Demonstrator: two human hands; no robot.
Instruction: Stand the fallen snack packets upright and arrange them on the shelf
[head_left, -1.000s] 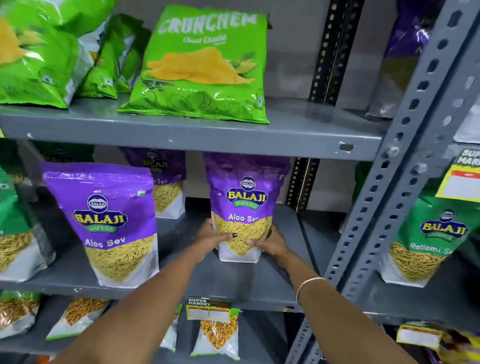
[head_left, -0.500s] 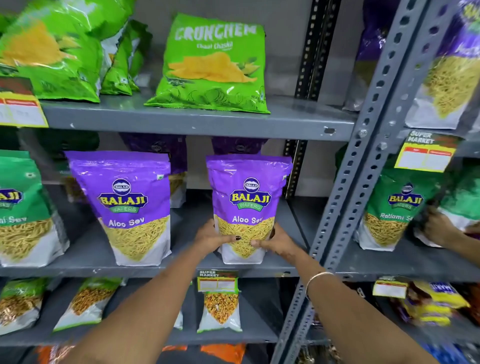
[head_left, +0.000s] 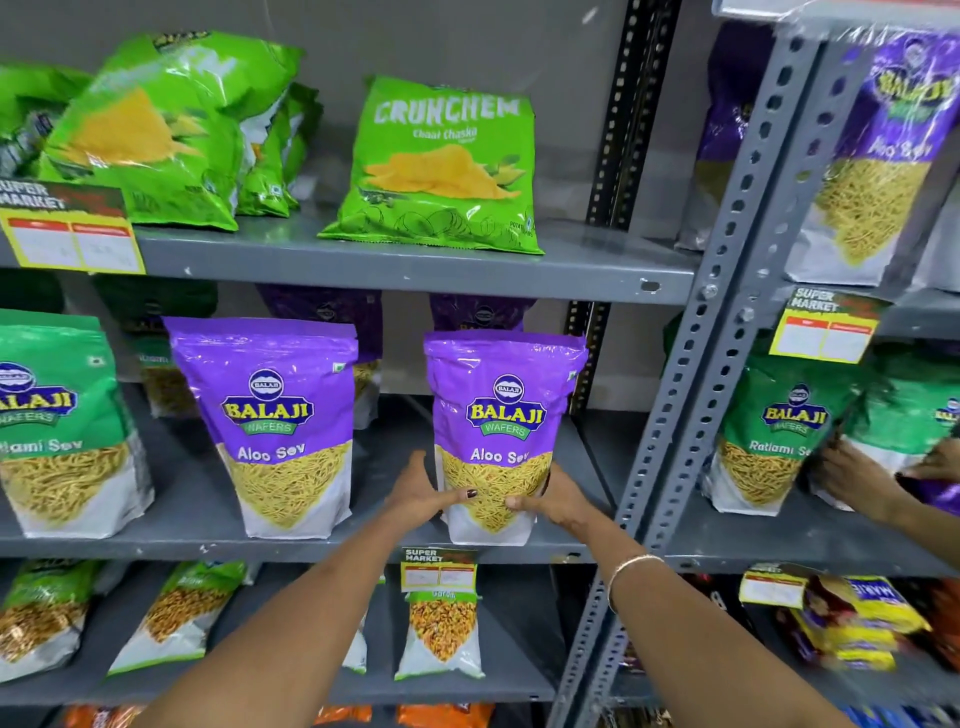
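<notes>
The purple Aloo Sev packet is stood upright at the front edge of the middle shelf, gripped low by the left hand and right hand, and release is judged still outstanding.

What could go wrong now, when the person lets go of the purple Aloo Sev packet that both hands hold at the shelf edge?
1. The purple Aloo Sev packet stands close to the front lip of the middle shelf; released by the left hand and right hand, it may tip forward and fall.
2. Pushed back too far, it may knock the purple packet behind.
</notes>
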